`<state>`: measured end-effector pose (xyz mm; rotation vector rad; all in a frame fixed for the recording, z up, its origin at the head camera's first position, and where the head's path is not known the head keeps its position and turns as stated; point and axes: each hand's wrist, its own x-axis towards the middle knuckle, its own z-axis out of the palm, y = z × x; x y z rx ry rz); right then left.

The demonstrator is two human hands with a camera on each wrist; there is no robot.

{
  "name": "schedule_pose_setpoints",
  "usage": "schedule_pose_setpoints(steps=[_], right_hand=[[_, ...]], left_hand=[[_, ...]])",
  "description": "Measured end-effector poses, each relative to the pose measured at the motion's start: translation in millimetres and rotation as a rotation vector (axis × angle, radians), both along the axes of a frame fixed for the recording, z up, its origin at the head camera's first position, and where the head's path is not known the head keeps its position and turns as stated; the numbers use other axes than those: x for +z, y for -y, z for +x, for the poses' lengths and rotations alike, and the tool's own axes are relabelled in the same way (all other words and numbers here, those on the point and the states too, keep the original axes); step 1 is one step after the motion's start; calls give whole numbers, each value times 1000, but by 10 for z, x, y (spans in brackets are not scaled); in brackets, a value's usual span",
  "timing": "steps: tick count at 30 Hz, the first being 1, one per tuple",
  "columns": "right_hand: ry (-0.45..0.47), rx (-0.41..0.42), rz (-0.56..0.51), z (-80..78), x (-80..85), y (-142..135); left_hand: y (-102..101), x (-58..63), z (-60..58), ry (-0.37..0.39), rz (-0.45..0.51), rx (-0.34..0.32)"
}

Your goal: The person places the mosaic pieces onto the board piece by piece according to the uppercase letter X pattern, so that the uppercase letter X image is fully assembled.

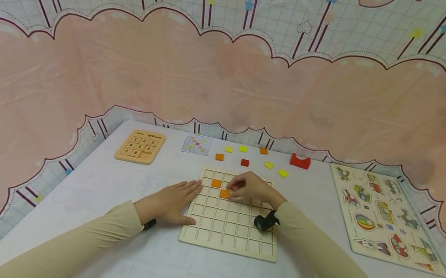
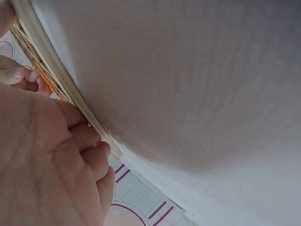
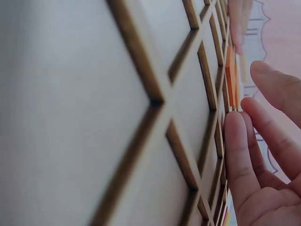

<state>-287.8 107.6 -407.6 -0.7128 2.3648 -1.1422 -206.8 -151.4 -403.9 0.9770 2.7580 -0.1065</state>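
A square wooden grid board point(image 1: 229, 240) lies in front of me, with one orange tile point(image 1: 216, 183) and a second orange tile point(image 1: 225, 194) in its upper left cells. My left hand point(image 1: 174, 201) rests along the board's left edge, fingers extended and thumb spread toward the near end. Over the upper middle of the board is my right hand point(image 1: 253, 189), its fingertips point(image 3: 236, 123) down beside the second orange tile. Its thumb and fingers stand apart in the right wrist view, and nothing shows between them. Whether they touch the tile is hard to tell.
Behind the board lie several loose tiles, including a red tile point(image 1: 244, 162) and a yellow tile point(image 1: 269, 165). A pattern card point(image 1: 196, 144) and a wooden number puzzle point(image 1: 139, 147) sit back left. A red curved block point(image 1: 300, 161) and a picture puzzle board point(image 1: 389, 220) are right.
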Motion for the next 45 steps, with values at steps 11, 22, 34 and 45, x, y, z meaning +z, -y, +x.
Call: schedule_pose_setpoints(steps=[11, 22, 34, 45], right_hand=[[29, 36, -50, -84, 42, -114], [5, -46, -89, -387, 175, -284], [-31, -260, -37, -712, 154, -291], [-25, -260, 8, -804, 88, -272]], left_hand=[[-8, 40, 20, 5, -3, -7], [-2, 45, 18, -4, -10, -9], [-16, 57, 33, 10, -10, -1], [14, 7, 14, -7, -8, -18]])
